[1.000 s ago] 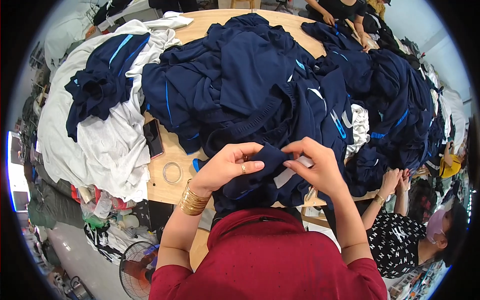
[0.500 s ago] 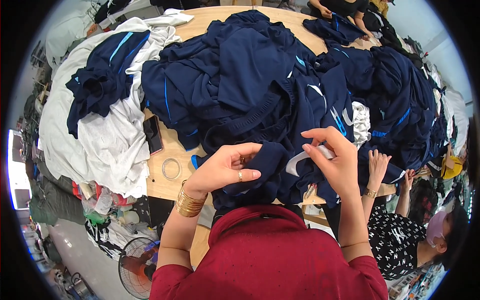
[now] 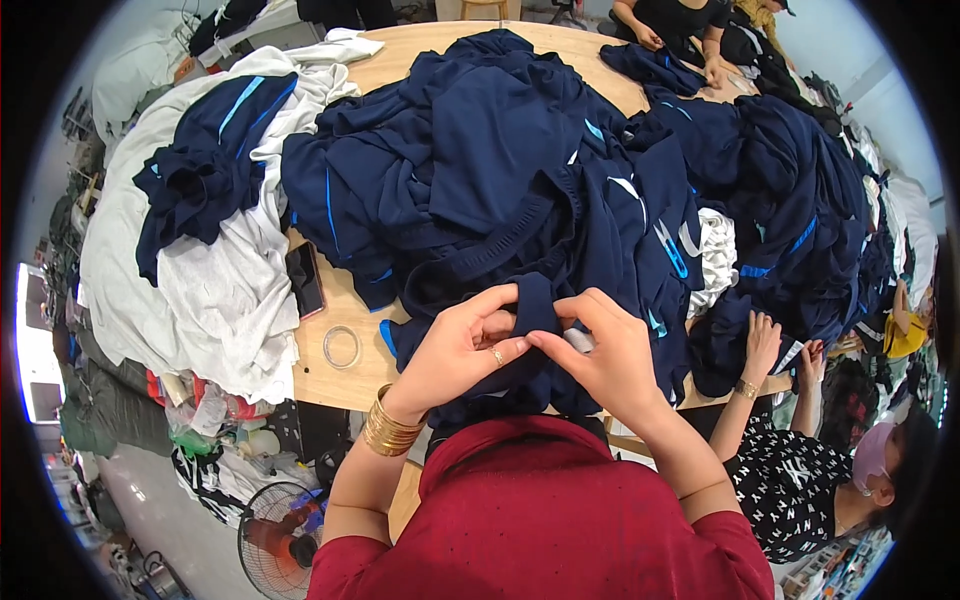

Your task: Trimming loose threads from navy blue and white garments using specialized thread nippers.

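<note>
At the near edge of the table, my left hand (image 3: pixel 450 350) grips a folded edge of a navy garment (image 3: pixel 535 303) between thumb and fingers. My right hand (image 3: pixel 612 352) is closed on the same cloth from the right, its thumb tip meeting my left thumb. Part of a white strip (image 3: pixel 578 340) shows under the right fingers; the rest of it is hidden. Just beyond lies a big heap of navy garments (image 3: pixel 490 150), with a ribbed elastic waistband (image 3: pixel 510 245) on top. Blue thread snips (image 3: pixel 671 250) rest on the heap, right of my hands.
A white bundle of strips (image 3: pixel 716 250) sits beside the snips. On the left are a phone (image 3: pixel 308 280), a tape roll (image 3: pixel 342 346) and white cloth (image 3: pixel 225 270) under another navy garment. A co-worker's hands (image 3: pixel 762 345) handle navy cloth at right; another person works at the far side.
My right hand has moved left with the white strip and closed on the garment's edge beside my left hand. The strip is now mostly covered. The co-worker's hands at right have shifted slightly.
</note>
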Available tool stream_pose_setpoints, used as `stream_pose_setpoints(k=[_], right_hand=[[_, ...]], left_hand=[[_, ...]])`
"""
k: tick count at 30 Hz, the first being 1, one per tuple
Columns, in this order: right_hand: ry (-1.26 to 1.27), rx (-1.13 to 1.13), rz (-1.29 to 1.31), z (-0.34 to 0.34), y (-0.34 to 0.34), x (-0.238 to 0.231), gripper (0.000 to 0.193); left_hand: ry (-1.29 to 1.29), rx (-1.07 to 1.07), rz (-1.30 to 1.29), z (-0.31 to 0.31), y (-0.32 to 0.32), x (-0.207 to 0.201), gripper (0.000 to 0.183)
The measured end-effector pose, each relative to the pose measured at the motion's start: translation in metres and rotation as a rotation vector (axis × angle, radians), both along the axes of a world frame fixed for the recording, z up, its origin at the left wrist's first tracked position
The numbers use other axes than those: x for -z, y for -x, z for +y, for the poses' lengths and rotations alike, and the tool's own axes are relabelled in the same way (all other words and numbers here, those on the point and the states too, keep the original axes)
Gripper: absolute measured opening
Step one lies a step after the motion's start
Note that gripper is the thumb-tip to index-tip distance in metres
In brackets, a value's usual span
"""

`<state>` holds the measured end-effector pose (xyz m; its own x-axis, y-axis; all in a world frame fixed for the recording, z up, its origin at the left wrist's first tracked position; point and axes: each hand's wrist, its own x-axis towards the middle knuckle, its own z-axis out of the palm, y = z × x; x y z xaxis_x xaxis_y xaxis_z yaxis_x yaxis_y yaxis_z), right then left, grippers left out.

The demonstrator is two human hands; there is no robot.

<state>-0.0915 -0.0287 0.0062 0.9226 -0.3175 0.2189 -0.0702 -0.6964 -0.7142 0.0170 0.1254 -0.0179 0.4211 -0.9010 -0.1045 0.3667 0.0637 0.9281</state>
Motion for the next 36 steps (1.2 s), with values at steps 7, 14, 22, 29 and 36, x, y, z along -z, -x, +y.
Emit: stream_pose_setpoints(k=[7,14,22,29,36], right_hand=[[0.158,-0.055,-0.11,-0.002,-0.001,0.003,0.017],[-0.264,-0.186,0.016,-0.016,0.004,-0.012,0.013],[-0.903,-0.038,-0.052,-0.026,0.011,-0.007,0.005],[-1.09,0.115,-0.016,-0.04,0.014,0.003,0.008],[-0.669,0.051,0.07,-0.057,0.015,0.023,0.019]], left_hand=[[-0.164,-0.092,-0.18,0.003,0.001,0.012,0.04],[-0.004,-0.157,-0.634,-0.015,0.015,-0.001,0.07],[-0.134,-0.004,-0.285,-0.027,0.031,0.03,0.017],[-0.219,0.176,-0.09,-0.025,0.023,0.031,0.025],[-0.185,0.041,0.185,-0.03,0.027,0.054,0.027]])
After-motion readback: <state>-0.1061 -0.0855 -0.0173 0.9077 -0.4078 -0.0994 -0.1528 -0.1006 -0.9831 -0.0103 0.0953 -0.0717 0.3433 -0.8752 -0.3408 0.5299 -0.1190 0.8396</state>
